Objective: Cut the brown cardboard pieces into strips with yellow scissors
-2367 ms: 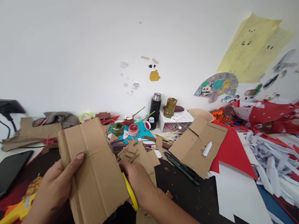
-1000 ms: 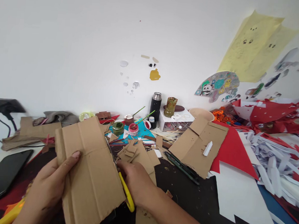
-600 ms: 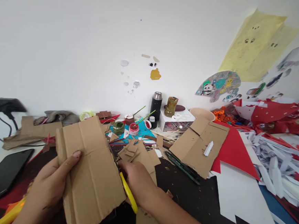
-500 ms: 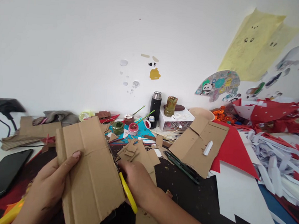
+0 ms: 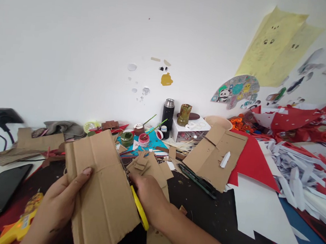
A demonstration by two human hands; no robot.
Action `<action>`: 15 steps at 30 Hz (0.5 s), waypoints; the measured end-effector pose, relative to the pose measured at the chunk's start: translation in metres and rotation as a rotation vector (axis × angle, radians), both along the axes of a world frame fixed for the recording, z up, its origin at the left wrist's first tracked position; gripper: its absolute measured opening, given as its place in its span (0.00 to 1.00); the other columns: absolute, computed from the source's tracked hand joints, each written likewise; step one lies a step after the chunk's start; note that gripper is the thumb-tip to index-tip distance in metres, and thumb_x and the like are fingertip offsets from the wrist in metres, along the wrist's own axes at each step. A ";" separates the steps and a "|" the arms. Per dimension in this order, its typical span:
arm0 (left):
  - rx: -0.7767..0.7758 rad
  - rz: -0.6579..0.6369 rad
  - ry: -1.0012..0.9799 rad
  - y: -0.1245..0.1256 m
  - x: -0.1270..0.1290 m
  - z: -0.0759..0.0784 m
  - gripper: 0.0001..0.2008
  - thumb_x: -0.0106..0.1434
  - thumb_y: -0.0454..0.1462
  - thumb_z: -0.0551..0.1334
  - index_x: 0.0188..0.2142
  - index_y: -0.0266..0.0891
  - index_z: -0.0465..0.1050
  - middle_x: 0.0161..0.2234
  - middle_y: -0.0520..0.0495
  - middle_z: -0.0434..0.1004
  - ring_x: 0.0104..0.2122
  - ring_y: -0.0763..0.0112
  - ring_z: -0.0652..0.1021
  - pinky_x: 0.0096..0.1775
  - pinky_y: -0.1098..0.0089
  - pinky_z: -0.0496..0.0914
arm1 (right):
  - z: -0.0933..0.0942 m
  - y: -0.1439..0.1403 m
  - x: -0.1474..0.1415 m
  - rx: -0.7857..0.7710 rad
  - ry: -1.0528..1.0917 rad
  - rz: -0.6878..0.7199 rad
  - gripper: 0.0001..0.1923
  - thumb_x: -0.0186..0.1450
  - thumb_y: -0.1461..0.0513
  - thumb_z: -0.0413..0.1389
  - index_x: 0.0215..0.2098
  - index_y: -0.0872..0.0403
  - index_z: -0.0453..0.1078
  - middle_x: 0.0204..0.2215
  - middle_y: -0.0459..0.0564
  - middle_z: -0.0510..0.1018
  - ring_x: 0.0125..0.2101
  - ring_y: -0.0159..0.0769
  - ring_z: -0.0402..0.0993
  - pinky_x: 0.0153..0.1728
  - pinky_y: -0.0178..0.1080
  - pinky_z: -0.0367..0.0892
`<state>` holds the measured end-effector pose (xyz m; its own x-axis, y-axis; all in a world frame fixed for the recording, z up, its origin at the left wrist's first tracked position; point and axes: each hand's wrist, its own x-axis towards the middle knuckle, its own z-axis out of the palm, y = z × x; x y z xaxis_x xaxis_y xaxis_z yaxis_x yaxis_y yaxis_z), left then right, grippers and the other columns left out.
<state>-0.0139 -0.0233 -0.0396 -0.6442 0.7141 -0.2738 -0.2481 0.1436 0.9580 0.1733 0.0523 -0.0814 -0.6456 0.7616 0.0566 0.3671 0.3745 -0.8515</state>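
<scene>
A creased piece of brown cardboard (image 5: 103, 192) is tilted up in front of me. My left hand (image 5: 63, 200) grips it at its left side, thumb pressed flat on the face and fingers hidden behind. My right hand (image 5: 148, 196) is closed round a pair of scissors with a yellow handle (image 5: 139, 208). The scissor blades lie along the cardboard's right edge, and most of them is hidden by the board and my fingers. Under my right forearm lie more cardboard scraps (image 5: 154, 174).
A yellow glue gun (image 5: 20, 227) and black phone (image 5: 2, 188) lie left. Behind stand open paint jars (image 5: 127, 138), a black flask (image 5: 167, 115) and a white box (image 5: 190, 131). A dark green utility knife (image 5: 198, 180), folded cardboard (image 5: 219, 152) and white paper (image 5: 263, 212) lie right.
The cardboard and my left hand have shifted slightly right, showing more of the glue gun. The scissors stay at the board's right edge. The whole view has moved a little.
</scene>
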 end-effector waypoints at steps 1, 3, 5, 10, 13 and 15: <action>-0.017 -0.011 -0.016 0.000 0.000 0.000 0.34 0.31 0.52 0.86 0.37 0.39 0.84 0.27 0.43 0.89 0.25 0.48 0.88 0.18 0.68 0.76 | -0.001 0.000 0.000 0.001 0.009 -0.001 0.17 0.73 0.60 0.57 0.56 0.45 0.81 0.50 0.49 0.88 0.49 0.48 0.84 0.45 0.39 0.71; -0.048 -0.026 -0.031 0.000 0.000 0.000 0.36 0.30 0.53 0.86 0.37 0.38 0.84 0.27 0.42 0.89 0.25 0.46 0.87 0.18 0.66 0.77 | -0.002 0.000 0.000 0.002 0.030 -0.001 0.17 0.74 0.60 0.55 0.57 0.46 0.81 0.50 0.49 0.88 0.50 0.47 0.84 0.46 0.39 0.71; -0.038 -0.015 -0.022 0.000 0.001 0.001 0.35 0.30 0.53 0.86 0.36 0.39 0.84 0.26 0.42 0.89 0.24 0.48 0.87 0.19 0.67 0.77 | -0.001 0.000 0.000 -0.002 0.034 0.002 0.17 0.74 0.60 0.56 0.56 0.46 0.81 0.50 0.49 0.88 0.50 0.47 0.83 0.46 0.38 0.71; 0.051 0.038 -0.016 0.001 0.012 0.007 0.33 0.28 0.52 0.86 0.31 0.39 0.83 0.22 0.46 0.87 0.22 0.54 0.86 0.16 0.72 0.74 | 0.002 0.000 -0.001 -0.032 -0.010 -0.013 0.16 0.73 0.59 0.56 0.55 0.47 0.82 0.50 0.50 0.88 0.50 0.47 0.83 0.46 0.38 0.70; 0.066 0.040 -0.018 0.002 0.017 0.010 0.32 0.27 0.52 0.86 0.31 0.39 0.83 0.21 0.47 0.86 0.21 0.55 0.86 0.16 0.72 0.74 | 0.003 0.000 -0.003 -0.073 -0.021 -0.021 0.17 0.72 0.61 0.55 0.54 0.47 0.83 0.51 0.49 0.88 0.49 0.46 0.83 0.44 0.37 0.70; 0.069 0.039 -0.018 0.002 0.018 0.011 0.32 0.28 0.51 0.86 0.31 0.39 0.84 0.22 0.47 0.87 0.22 0.55 0.86 0.17 0.72 0.74 | 0.003 0.000 -0.003 -0.090 -0.026 -0.030 0.17 0.73 0.61 0.55 0.54 0.47 0.83 0.50 0.49 0.88 0.48 0.45 0.84 0.44 0.36 0.70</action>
<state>0.0039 -0.0216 -0.0290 -0.6677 0.7058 -0.2366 -0.2693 0.0672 0.9607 0.1698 0.0522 -0.0786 -0.6225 0.7821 -0.0295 0.3998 0.2854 -0.8710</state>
